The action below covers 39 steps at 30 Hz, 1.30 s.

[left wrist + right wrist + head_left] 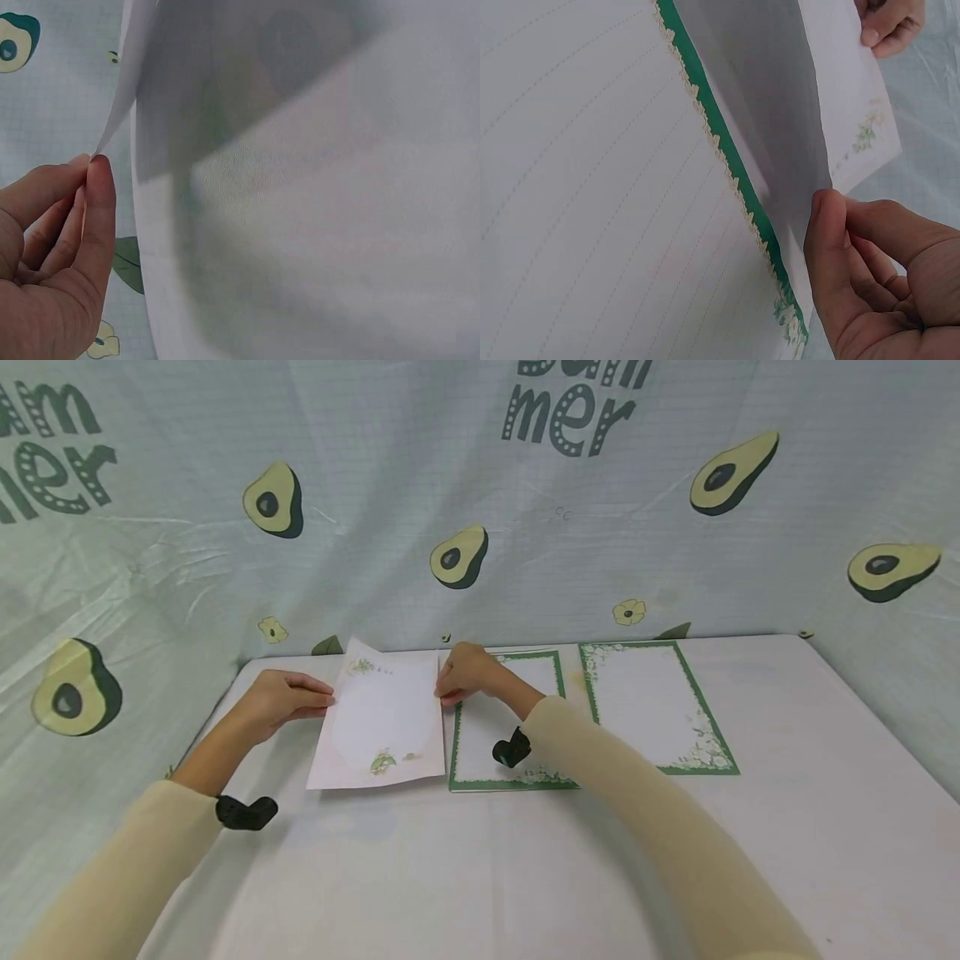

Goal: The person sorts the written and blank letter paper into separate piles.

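Note:
A pale sheet of paper (386,714) with small plant prints near its top and bottom is held between both hands, at the left of the table. My left hand (283,700) pinches its left edge between thumb and fingers; the left wrist view shows this left hand (60,240) with the sheet raised off the white cloth. The right hand (467,672) pinches the opposite edge, and in the right wrist view the right hand (885,270) grips that edge at the fingertips. Just right of the sheet lies a green-bordered paper (480,743), partly covered by the right forearm.
Another green-bordered paper (645,710) with floral corners lies further right, its lower left behind the right sleeve. A white-covered table (420,877) carries the papers. Behind it hangs a pale curtain (375,460) printed with avocados and lettering.

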Motion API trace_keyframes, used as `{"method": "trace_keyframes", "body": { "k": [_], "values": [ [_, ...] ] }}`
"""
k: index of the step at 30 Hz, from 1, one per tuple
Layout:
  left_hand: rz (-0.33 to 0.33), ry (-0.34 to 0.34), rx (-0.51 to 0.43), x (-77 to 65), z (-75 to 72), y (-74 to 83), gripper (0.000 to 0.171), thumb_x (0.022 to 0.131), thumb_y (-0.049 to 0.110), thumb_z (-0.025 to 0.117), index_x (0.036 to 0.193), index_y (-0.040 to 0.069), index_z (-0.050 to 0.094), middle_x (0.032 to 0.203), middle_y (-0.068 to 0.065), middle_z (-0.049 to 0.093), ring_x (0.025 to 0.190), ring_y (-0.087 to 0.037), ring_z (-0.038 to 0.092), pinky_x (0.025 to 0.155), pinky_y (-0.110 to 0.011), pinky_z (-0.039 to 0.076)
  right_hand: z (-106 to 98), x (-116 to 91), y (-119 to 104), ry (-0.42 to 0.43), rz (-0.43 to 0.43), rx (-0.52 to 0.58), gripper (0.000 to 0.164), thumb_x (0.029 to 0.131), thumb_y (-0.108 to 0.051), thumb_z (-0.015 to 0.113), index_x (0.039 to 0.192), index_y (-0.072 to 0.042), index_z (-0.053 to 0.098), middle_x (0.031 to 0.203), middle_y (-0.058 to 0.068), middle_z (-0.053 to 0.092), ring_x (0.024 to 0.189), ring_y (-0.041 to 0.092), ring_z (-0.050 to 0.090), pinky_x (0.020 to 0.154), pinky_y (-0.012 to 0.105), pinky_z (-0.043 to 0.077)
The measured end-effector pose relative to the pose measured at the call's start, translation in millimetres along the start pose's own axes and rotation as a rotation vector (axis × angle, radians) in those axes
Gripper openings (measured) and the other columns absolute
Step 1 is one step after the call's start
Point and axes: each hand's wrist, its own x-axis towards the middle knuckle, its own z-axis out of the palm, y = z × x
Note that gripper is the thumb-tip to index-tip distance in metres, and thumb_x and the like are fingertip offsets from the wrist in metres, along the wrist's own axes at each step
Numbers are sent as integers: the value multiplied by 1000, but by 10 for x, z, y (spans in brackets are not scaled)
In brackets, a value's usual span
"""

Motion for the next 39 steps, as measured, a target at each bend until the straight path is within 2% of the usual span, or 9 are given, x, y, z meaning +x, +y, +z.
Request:
{"method": "trace_keyframes", "body": {
  "k": [3, 8, 12, 20, 25, 29, 35, 39],
  "values": [
    [-21, -25, 7, 20, -50, -36, 39, 98, 4, 67, 129, -17, 57, 92, 3, 70, 83, -7, 72, 83, -25, 61, 53, 3, -10, 15, -25, -32, 11, 89, -13, 80, 92, -2, 79, 78, 4, 74, 59, 8, 67, 59, 16, 55],
    [-53, -48, 29, 44, -99, -58, 40, 97, 4, 69, 129, -16, 56, 90, 4, 70, 81, -7, 71, 83, -27, 62, 114, -25, -27, 29, -86, -3, 11, 90, -9, 79, 95, 1, 78, 76, 5, 74, 59, 8, 68, 59, 18, 57],
    [-46, -55, 51, 68, -106, -62, 38, 98, 4, 67, 129, -16, 56, 89, 3, 71, 80, -6, 70, 83, -27, 62, 111, -68, -59, 56, -97, -23, 11, 90, -9, 79, 94, 1, 78, 72, 5, 73, 58, 9, 67, 57, 18, 56],
    [-54, -54, 96, 168, -85, -146, 35, 95, 3, 70, 123, -15, 60, 89, 1, 71, 77, -8, 70, 76, -25, 62, 196, 7, 9, 25, -41, -10, 8, 89, -6, 79, 85, -1, 74, 69, 5, 70, 56, 11, 67, 57, 18, 55],
    [-57, -51, 73, 203, -55, -193, 32, 95, 1, 70, 121, -16, 61, 85, 2, 72, 76, -8, 70, 75, -25, 63, 227, 55, 14, 51, 34, -29, 10, 89, -5, 79, 87, 1, 71, 73, 8, 71, 57, 12, 66, 55, 18, 55],
    [-83, -47, 57, 226, -64, -217, 35, 96, 2, 70, 124, -15, 60, 85, 4, 71, 76, -6, 70, 75, -24, 62, 234, 123, 2, 74, 84, -52, 15, 87, -6, 81, 91, 1, 67, 76, 8, 70, 56, 13, 67, 53, 18, 55],
    [-116, -40, 78, 231, -37, -205, 39, 95, 5, 72, 127, -14, 59, 85, 4, 71, 75, -7, 70, 75, -23, 62, 223, 182, 1, 60, 121, -51, 26, 85, -4, 82, 101, 3, 62, 77, 11, 69, 53, 14, 67, 52, 19, 55],
    [-134, -28, 82, 221, -17, -213, 38, 95, 5, 72, 125, -13, 60, 85, 3, 70, 75, -8, 70, 75, -24, 62, 228, 168, 3, 70, 99, -144, 32, 84, -9, 83, 106, 2, 62, 80, 10, 67, 56, 12, 66, 56, 19, 54]
  ]
}}
